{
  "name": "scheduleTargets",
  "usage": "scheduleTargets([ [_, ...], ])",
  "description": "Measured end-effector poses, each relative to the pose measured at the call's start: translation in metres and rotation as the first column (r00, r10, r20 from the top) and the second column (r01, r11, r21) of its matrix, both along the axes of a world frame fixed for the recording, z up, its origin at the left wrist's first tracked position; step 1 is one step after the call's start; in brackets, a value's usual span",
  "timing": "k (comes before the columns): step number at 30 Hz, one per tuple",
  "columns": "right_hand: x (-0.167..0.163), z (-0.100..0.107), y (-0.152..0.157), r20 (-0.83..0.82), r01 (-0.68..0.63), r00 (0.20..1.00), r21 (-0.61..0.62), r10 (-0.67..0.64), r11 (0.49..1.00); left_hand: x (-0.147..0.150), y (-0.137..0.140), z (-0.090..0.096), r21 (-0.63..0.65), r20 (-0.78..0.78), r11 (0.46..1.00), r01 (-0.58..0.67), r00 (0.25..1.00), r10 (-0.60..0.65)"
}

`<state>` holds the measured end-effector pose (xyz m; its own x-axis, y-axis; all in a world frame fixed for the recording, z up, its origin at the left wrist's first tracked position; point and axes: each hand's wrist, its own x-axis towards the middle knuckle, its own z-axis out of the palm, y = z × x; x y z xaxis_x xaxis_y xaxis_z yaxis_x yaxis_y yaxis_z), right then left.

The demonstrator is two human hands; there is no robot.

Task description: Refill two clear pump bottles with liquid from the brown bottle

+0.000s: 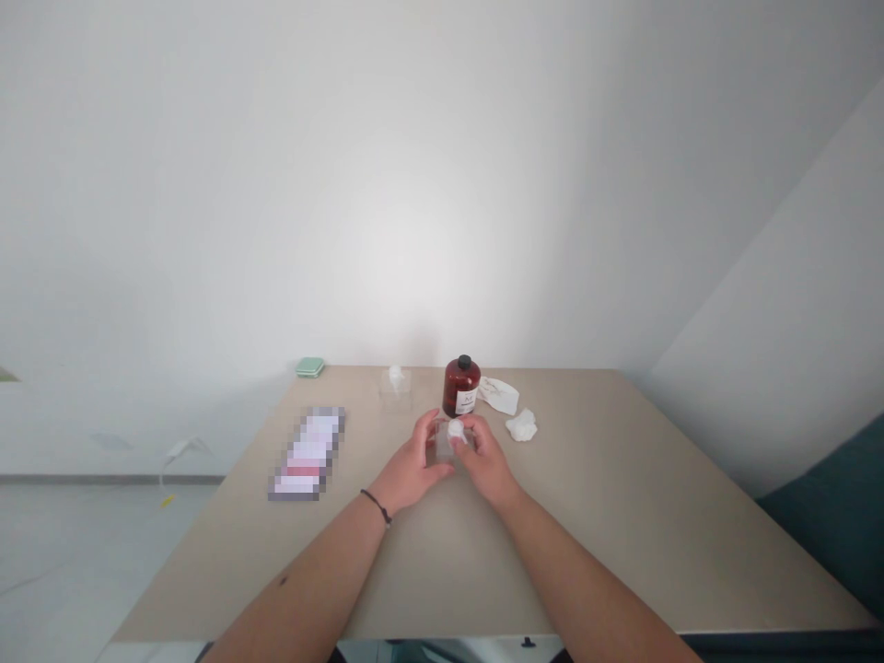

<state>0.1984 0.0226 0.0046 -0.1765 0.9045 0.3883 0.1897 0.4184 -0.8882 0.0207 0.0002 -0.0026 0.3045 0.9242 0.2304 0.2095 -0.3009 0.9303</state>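
Note:
A small clear square bottle (446,448) with a round white cap (456,429) is between my two hands, low over the table or on it; I cannot tell which. My left hand (416,463) is wrapped round the left side of the bottle, fingers behind and thumb in front. At the cap and the right side, my right hand (485,460) is closed, its thumb against the white cap. Just behind the hands stands an amber bottle (460,387) with a black cap and a white label. The far fingers are partly hidden.
Another clear square bottle (396,391) with a white top stands behind, to the left. A crumpled white tissue (522,425) and a flat white sheet (499,395) lie on the right. A blurred-out phone-like slab (308,453) lies left; green square pads (310,367) sit at the back-left corner.

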Motion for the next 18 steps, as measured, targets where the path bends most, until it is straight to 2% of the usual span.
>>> scheduleTargets([
  [4, 0.0019, -0.0008, 0.0022, -0.009, -0.03, 0.999, 0.037, 0.03, 0.999, -0.0008, -0.0002, -0.0007, 0.014, -0.02, 1.0, -0.003, 1.0, 0.003],
  [10, 0.0009, -0.0025, 0.0008, -0.026, -0.012, 1.0, -0.073, 0.01, 0.997, -0.0016, 0.0001, -0.0021, 0.006, 0.004, 1.0, 0.004, 1.0, -0.004],
  [15, 0.0016, -0.0037, 0.0018, -0.026, -0.01, 1.0, 0.009, 0.01, 1.0, -0.0014, 0.0016, -0.0042, 0.017, -0.022, 1.0, -0.008, 1.0, 0.009],
  [18, 0.0019, -0.0042, 0.0029, -0.046, -0.009, 0.999, 0.01, 0.01, 1.0, -0.0017, 0.002, -0.0051, 0.017, -0.025, 1.0, -0.015, 1.0, 0.016],
])
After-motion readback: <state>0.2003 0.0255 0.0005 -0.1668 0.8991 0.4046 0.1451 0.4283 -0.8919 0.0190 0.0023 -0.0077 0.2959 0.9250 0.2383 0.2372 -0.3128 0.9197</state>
